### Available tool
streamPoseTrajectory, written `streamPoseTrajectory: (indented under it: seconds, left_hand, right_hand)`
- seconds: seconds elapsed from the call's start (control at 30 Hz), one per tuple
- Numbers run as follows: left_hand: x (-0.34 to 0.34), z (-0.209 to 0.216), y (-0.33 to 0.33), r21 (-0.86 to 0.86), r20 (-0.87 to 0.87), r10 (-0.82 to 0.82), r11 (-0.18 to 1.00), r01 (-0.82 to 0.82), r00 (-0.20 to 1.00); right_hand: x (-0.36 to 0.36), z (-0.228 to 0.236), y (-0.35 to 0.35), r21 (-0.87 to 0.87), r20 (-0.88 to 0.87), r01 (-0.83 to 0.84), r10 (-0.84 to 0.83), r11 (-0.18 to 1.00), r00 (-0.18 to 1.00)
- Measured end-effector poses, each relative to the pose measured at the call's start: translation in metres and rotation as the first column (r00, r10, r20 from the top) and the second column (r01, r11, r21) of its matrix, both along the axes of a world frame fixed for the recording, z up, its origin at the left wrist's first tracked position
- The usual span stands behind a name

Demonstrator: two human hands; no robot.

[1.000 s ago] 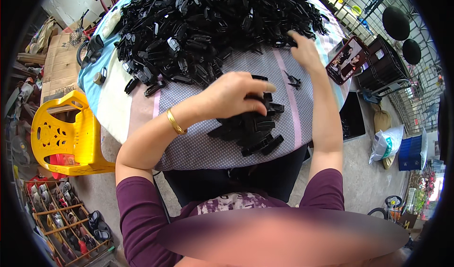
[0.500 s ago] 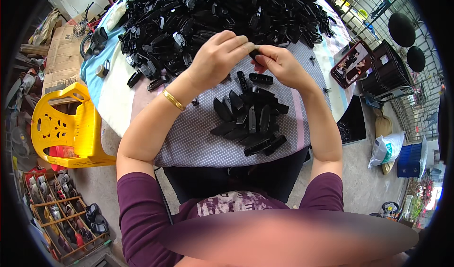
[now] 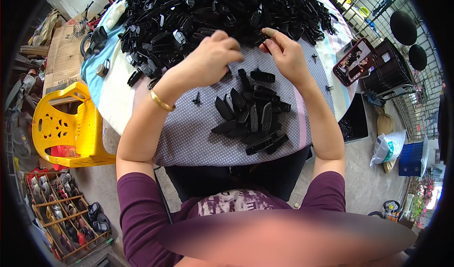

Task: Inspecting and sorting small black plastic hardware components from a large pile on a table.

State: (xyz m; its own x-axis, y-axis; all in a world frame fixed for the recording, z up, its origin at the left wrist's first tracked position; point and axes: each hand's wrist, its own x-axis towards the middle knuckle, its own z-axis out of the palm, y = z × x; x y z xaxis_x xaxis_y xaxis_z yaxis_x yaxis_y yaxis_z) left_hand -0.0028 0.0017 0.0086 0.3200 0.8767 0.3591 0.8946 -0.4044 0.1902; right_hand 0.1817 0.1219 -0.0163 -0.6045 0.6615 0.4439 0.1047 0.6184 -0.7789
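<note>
My left hand [image 3: 213, 58] is over the near left edge of a big heap of black plastic pieces [image 3: 189, 21]. Its fingers are bent and smeared by motion, so what they hold, if anything, does not show. To its right, my right hand [image 3: 287, 56] has thumb and forefinger closed around a small black plastic piece, mostly lost against the dark heap. Nearer me on the dotted cloth lies a smaller pile of black clip-like pieces [image 3: 254, 118], several side by side. A tiny black part [image 3: 196, 98] rests below my left wrist.
A round table [image 3: 184, 144] carries it all. A phone [image 3: 355, 62] leans at the right edge, near small black parts [image 3: 328, 88]. A roll of tape [image 3: 100, 70] lies far left. A yellow plastic chair [image 3: 87, 134] and a shoe rack [image 3: 59, 210] stand left.
My hands, together at a black piece before, have come apart. The left moved left and toward me; the right shifted slightly right, with the black piece still at its fingertips.
</note>
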Motion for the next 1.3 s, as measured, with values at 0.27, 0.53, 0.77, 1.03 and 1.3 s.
streamPoseTrajectory:
  seconds: [0.27, 0.53, 0.77, 1.03, 1.3]
  left_hand:
    - [-0.003, -0.016, 0.006, 0.052, 0.121, 0.020, 0.998, -0.026, 0.992]
    - [0.017, -0.013, 0.009, -0.280, 0.958, 0.286, 0.944, 0.175, -0.013]
    - [0.026, -0.016, 0.006, -0.193, 0.978, 0.197, 0.979, 0.069, -0.071]
    - [0.024, -0.016, 0.006, -0.163, 0.982, 0.155, 0.984, 0.071, 0.107]
    - [0.030, -0.018, 0.005, -0.149, 0.988, 0.144, 0.984, 0.096, 0.053]
  right_hand:
    - [-0.002, 0.007, -0.010, -0.336, -0.103, -0.239, 0.217, 0.911, 0.971]
    - [-0.006, 0.007, -0.025, -0.369, -0.162, -0.158, 0.104, 0.916, 0.981]
    - [-0.011, 0.005, -0.036, -0.045, -0.121, -0.070, 0.064, 0.997, 0.991]
    - [-0.008, 0.010, -0.035, -0.290, -0.167, -0.145, 0.099, 0.946, 0.981]
    - [-0.012, 0.000, -0.030, 0.242, -0.139, 0.011, 0.024, 0.970, 0.990]
